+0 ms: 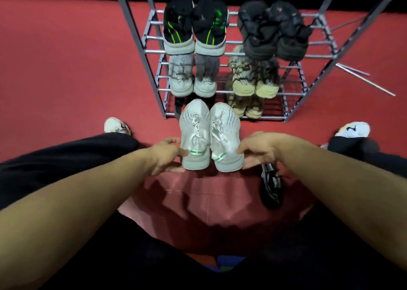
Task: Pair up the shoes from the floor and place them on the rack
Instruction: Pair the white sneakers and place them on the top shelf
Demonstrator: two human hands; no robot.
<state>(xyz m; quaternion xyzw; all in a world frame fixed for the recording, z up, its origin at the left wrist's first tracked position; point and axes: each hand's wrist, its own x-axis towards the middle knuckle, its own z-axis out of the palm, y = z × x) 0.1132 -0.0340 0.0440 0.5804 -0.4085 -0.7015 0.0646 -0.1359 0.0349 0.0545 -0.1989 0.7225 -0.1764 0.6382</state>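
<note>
Two light grey sneakers with green heel tabs sit side by side, toes pointing at the rack. My left hand (166, 157) grips the heel of the left grey sneaker (195, 133). My right hand (258, 150) grips the heel of the right grey sneaker (225, 135). Both shoes are held just in front of the grey metal shoe rack (152, 52), near its lowest shelf. One black patterned shoe (271, 185) lies on the red floor under my right wrist.
The rack holds a black-and-green pair (195, 25) and a black pair (273, 30) on an upper shelf, a white-grey pair (192, 78) and a beige pair (253, 78) below, and beige shoes (246, 107) on the bottom. My own white shoes (116, 125) flank the scene. Loose metal rods (363, 78) lie at right.
</note>
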